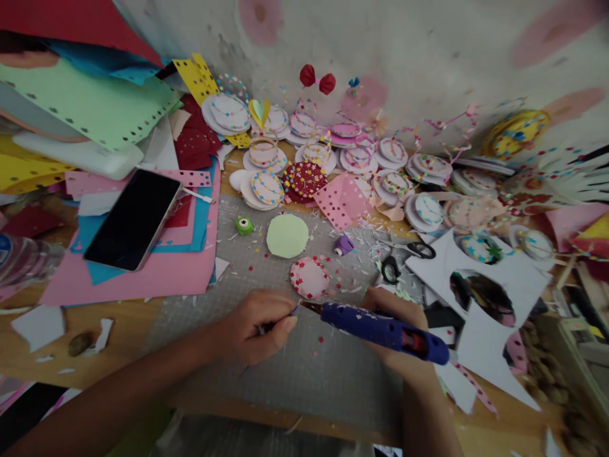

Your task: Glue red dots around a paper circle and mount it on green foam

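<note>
My right hand [399, 317] is wrapped round a dark blue glue gun [371, 324], its nozzle pointing left. Between the fingertips of my left hand [264, 327] is pinched a small, thin blue piece, too small to name, close to the nozzle tip. Just beyond the nozzle a white paper disc edged with red shapes [310, 277] lies on the grey cutting mat [190, 355]. Behind it is a pale green paper circle [287, 235]. A green craft punch [244, 225] and a purple craft punch [343, 245] stand on either side of that circle.
Several decorated paper discs [266, 188] crowd the back by the wall. At left, a phone [136, 219] rests on coloured paper beside a plastic bottle [26, 260]. Black-handled scissors [421, 249] and white paper offcuts [490, 355] lie at right.
</note>
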A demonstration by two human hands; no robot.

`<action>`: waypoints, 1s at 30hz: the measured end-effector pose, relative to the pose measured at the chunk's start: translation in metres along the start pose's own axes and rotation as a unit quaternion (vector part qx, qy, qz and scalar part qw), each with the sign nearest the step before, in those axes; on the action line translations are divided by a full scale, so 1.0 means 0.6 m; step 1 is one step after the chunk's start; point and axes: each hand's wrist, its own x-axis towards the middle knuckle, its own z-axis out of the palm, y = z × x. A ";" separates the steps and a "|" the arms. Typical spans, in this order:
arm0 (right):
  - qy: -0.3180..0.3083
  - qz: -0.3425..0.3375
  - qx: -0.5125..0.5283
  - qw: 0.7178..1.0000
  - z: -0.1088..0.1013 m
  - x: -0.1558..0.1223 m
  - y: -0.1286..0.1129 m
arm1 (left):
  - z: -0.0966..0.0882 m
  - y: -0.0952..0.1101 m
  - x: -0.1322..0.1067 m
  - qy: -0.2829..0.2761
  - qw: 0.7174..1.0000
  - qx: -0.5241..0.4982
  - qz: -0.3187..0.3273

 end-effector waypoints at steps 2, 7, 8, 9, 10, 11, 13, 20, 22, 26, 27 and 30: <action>-0.001 0.004 -0.002 1.000 0.000 0.000 -0.001 | 0.000 0.001 0.001 -0.001 1.000 0.000 -0.001; -0.005 0.003 0.000 1.000 0.000 0.001 -0.002 | -0.001 0.004 0.005 0.008 1.000 0.010 0.003; -0.007 0.002 0.001 1.000 0.000 0.001 -0.002 | -0.001 0.004 0.005 0.009 1.000 0.009 0.005; -0.008 0.003 0.001 1.000 -0.001 0.000 -0.001 | -0.001 0.003 0.005 0.009 1.000 0.006 0.006; -0.009 0.002 0.000 1.000 -0.001 0.000 -0.001 | -0.001 0.003 0.005 0.008 1.000 0.003 0.005; -0.010 0.001 -0.001 1.000 -0.001 0.000 0.000 | -0.001 0.002 0.004 0.007 1.000 0.000 0.003; -0.011 -0.003 -0.001 1.000 -0.002 0.000 0.002 | 0.000 0.001 0.003 0.007 1.000 -0.006 0.000; 0.044 0.028 0.029 0.998 -0.012 0.000 0.006 | -0.005 0.003 -0.002 0.021 0.999 -0.018 -0.040; 0.082 0.061 0.027 0.994 -0.016 0.001 0.006 | -0.008 0.004 -0.005 0.028 0.997 -0.023 -0.066; 0.206 0.124 -0.026 0.970 -0.038 -0.003 0.013 | -0.011 0.003 -0.008 0.054 0.994 -0.031 -0.089; 0.238 0.129 -0.046 0.962 -0.048 -0.006 0.018 | -0.011 0.003 -0.008 0.060 0.993 -0.029 -0.093; 0.281 0.120 -0.143 0.941 -0.080 -0.024 0.040 | -0.010 0.007 -0.007 0.075 0.990 -0.015 -0.119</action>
